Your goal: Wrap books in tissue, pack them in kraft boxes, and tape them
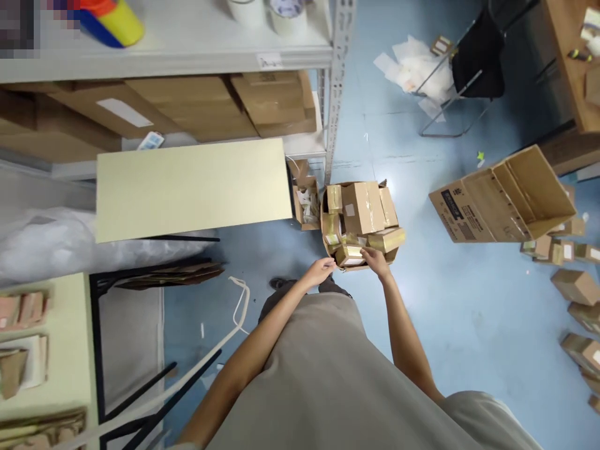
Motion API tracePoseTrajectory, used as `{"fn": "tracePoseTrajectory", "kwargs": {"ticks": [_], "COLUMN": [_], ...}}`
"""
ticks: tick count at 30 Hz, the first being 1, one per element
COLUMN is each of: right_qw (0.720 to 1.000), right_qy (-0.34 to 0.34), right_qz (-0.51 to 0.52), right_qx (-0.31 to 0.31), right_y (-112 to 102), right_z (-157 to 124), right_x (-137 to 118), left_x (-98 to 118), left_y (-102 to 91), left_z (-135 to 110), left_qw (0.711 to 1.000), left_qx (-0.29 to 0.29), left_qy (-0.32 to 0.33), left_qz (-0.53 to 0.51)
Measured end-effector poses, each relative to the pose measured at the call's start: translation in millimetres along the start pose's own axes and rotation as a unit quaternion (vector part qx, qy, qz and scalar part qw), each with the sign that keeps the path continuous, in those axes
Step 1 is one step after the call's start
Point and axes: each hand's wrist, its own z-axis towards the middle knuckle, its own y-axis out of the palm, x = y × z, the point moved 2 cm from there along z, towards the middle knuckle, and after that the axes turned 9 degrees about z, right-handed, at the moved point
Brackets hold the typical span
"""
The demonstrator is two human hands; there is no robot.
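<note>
While you bend over the open brown cardboard box [356, 183] on the blue floor, both of your hands are at its near edge. The box is packed full of little taped cardboard parcels.

Your left hand [321, 270] is at the near left corner of the box, with its fingers curled toward the rim. Your right hand [375, 259] is at the near right side of the box, resting on the parcels there. Your hands are apart, and a small brown parcel with a white label [349, 255] sits between them, just inside the near edge of the box. Both hands seem to touch this parcel, but I cannot tell if either one grips it.

Just beside the box, on its left, stands a small open carton with white papers inside [307, 203]. Further left of the box is a flat pale green table top [192, 187]. Behind the box stands a grey metal shelf post [335, 94]. Well to the right of the box, a big empty cardboard carton [506, 197] lies tipped on its side. Past that, further right of the box, more small brown parcels [576, 287] lie on the floor.
</note>
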Motion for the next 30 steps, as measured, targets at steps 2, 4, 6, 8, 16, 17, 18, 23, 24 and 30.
{"fn": "tracePoseTrajectory", "kwargs": {"ticks": [2,4,6,8,16,17,18,23,24,30], "right_qw": [0.999,0.995,0.99,0.982,0.924,0.916,0.908,0.856,0.845,0.788], "right_qy": [-0.016,-0.025,-0.046,-0.078,-0.182,-0.189,-0.194,-0.211,-0.212,-0.21], "right_qz": [-0.002,-0.007,-0.013,-0.012,0.004,0.005,0.005,-0.021,-0.028,-0.079], "right_qx": [-0.048,-0.093,-0.131,-0.173,-0.337,-0.353,-0.371,-0.472,-0.491,-0.573], "right_y": [28.8,62.2,100.2,143.2,342.7,367.3,391.3,499.3,518.2,623.0], "right_z": [5.1,8.3,9.1,6.9,-33.7,-41.7,-50.1,-92.9,-99.8,-123.2], "right_x": [-31.6,-67.2,-105.8,-145.4,-281.1,-294.0,-306.1,-356.1,-364.5,-406.7], "left_x": [-3.6,-7.1,-11.6,-18.1,-75.8,-86.5,-97.6,-154.6,-164.9,-216.2], "left_y": [-26.0,-55.1,-88.4,-125.6,-275.8,-290.4,-303.8,-354.1,-361.7,-401.0], "left_z": [-13.9,-31.1,-52.1,-76.9,-207.5,-224.6,-240.9,-306.0,-316.0,-365.7], "left_qw": [0.999,0.994,0.987,0.976,0.897,0.883,0.868,0.778,0.76,0.671], "left_qx": [0.028,0.057,0.089,0.127,0.342,0.372,0.402,0.531,0.552,0.624], "left_qy": [0.011,0.03,0.05,0.074,0.139,0.139,0.137,0.099,0.095,0.079], "left_qz": [-0.044,-0.087,-0.125,-0.161,-0.244,-0.251,-0.259,-0.321,-0.329,-0.393]}}
